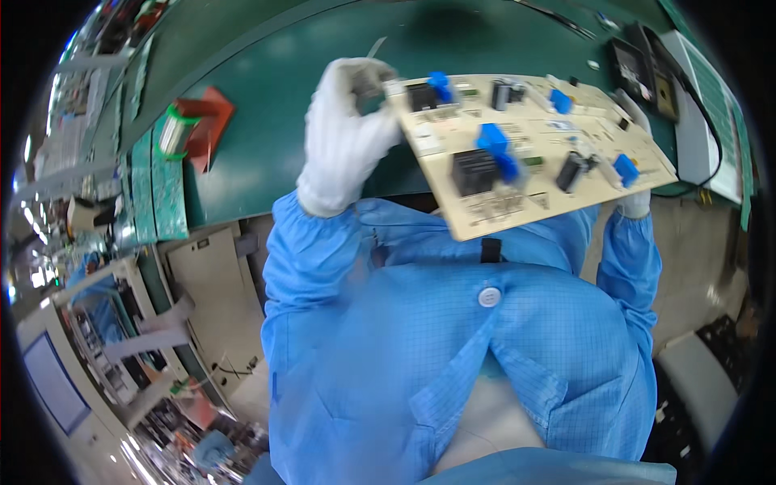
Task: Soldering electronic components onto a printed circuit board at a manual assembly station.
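A cream printed circuit board (554,145) is held up, tilted, above the near edge of the green bench. It carries black blocks, blue parts and dark cylindrical components, slightly blurred. My left hand (343,133), in a white glove, grips the board's upper left corner with thumb and fingers. At the board's right end my right hand (636,204), also white-gloved, supports it. Most of that hand is hidden behind the board; only the wrist and a bit of the fingers show.
On the green bench (267,121), a green-rimmed spool (175,131) sits on a red-orange stand (212,125) at left. Tweezers-like tools (558,18) lie at the far side. A black tray (630,69), a dark cable (715,133) and a white-framed box (703,113) stand at right.
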Demonstrator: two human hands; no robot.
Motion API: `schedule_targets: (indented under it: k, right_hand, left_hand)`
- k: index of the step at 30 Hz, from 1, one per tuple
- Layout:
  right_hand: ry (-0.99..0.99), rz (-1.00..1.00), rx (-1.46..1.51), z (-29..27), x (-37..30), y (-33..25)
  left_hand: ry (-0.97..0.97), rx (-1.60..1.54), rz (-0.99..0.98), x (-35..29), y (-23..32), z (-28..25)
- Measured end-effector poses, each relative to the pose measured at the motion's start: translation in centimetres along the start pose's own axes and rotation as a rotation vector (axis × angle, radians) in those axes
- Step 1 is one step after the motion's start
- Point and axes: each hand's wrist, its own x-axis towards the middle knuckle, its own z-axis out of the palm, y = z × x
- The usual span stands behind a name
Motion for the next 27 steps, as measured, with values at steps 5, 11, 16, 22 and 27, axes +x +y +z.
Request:
schedule_targets:
  k: [5, 11, 16, 22, 27]
  right_hand:
    - [0.059, -0.019, 0.010, -0.9, 0.9, 1.8]
    - [0.026, -0.681, -0.091, -0.6, -0.3, -2.3]
    - [-0.083, -0.813, -0.182, -3.6, -0.4, -8.3]
    - [-0.275, -1.127, -1.061, 3.0, -2.1, -19.4]
    - [-0.253, -1.222, -1.296, 7.3, -1.8, -24.5]
  left_hand:
    - [0.003, -0.145, -0.143, -0.5, -0.2, 0.8]
    - [-0.119, -0.562, -0.064, -1.2, -6.3, 2.0]
    - [0.314, -0.596, -0.068, -0.7, -4.8, 1.2]
    - [0.482, -0.643, 0.454, -2.4, 7.1, -3.0]
    - [-0.046, -0.016, 0.998, -0.9, 13.4, -4.2]
